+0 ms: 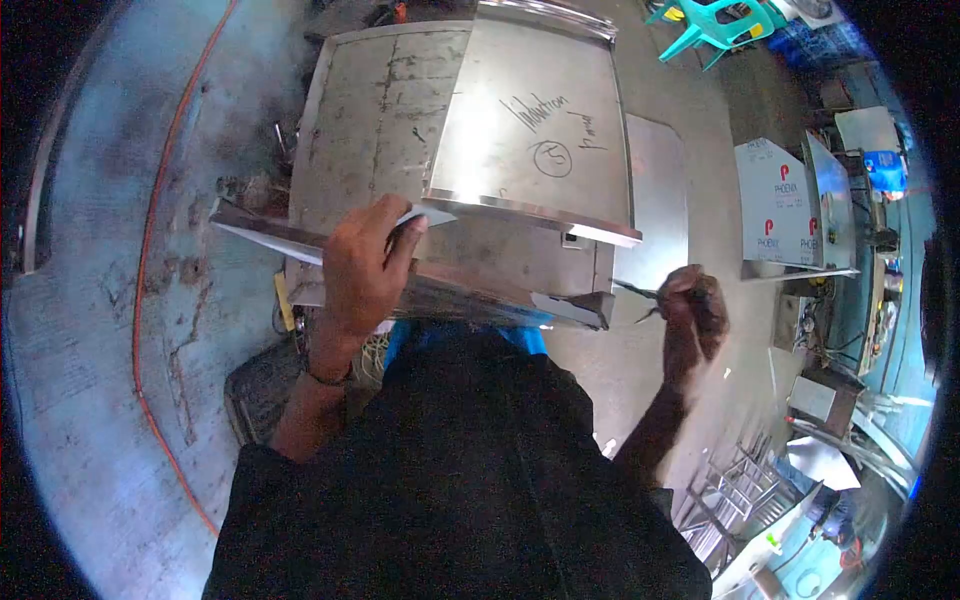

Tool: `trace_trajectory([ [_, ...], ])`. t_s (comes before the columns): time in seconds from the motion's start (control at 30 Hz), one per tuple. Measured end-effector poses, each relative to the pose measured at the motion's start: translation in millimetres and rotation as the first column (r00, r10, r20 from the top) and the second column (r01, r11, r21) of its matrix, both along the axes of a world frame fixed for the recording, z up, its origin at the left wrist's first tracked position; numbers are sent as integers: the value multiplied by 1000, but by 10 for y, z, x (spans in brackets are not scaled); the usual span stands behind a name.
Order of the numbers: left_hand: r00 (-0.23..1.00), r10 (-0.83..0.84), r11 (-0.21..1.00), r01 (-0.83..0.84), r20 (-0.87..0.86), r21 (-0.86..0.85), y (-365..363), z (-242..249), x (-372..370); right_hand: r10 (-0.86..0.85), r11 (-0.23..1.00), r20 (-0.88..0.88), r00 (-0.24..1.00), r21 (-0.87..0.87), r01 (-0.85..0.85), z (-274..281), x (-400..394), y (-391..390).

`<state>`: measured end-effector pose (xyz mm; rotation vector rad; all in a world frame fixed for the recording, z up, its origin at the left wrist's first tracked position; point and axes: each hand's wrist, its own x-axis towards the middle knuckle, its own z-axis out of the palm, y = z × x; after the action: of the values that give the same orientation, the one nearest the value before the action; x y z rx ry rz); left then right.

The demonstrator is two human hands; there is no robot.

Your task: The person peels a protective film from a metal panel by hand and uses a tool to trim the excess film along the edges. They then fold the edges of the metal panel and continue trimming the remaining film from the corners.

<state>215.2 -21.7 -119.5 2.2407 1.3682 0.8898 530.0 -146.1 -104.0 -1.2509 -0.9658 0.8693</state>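
My left hand point(368, 262) is closed on the edge of a long bent sheet-metal piece point(480, 293), which lies slantwise across the near side of the metal-topped table. A pale corner or flap point(435, 214) sticks out by its fingertips. Off the right end of that piece, my right hand point(693, 312) is closed around a thin dark item point(640, 292) with two narrow prongs; its exact kind is too blurred to tell. Just beyond my left hand lies a shiny metal panel point(530, 120) with raised edges and handwriting, including a circled number.
The worn table top point(350, 120) extends under the panel. A flat metal sheet point(655, 200) stands to its right. Further right are a film-covered metal box point(780, 205), a teal plastic chair point(715, 28) and metal racks point(735, 500). An orange hose point(150, 240) runs along the left.
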Motion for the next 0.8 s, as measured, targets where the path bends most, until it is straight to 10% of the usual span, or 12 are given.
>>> trace_trajectory([
  [0.13, 999, 27, 1000, -27, -18, -14, -36, 40, 8, 28, 997, -208, 978, 74, -13, -277, -50, 52],
  [0.23, 998, 55, 995, -58, -40, -76, -63, 20, 18, -26, 985, -819, 574, 77, 154, -428, -124, 161],
  [0.5, 998, 59, 998, -59, -28, 11, -40, 4, 66, 31, 997, -964, 265, 48, 58, -655, -55, 274],
  [0.77, 996, 77, 997, -78, -55, -14, -39, -21, 61, -39, 999, -818, 574, -38, 13, -606, -45, 259],
  [0.8, 994, 86, 996, -87, -64, -11, -40, -9, 59, -124, 991, -588, 799, -118, 67, -571, -94, 236],
])
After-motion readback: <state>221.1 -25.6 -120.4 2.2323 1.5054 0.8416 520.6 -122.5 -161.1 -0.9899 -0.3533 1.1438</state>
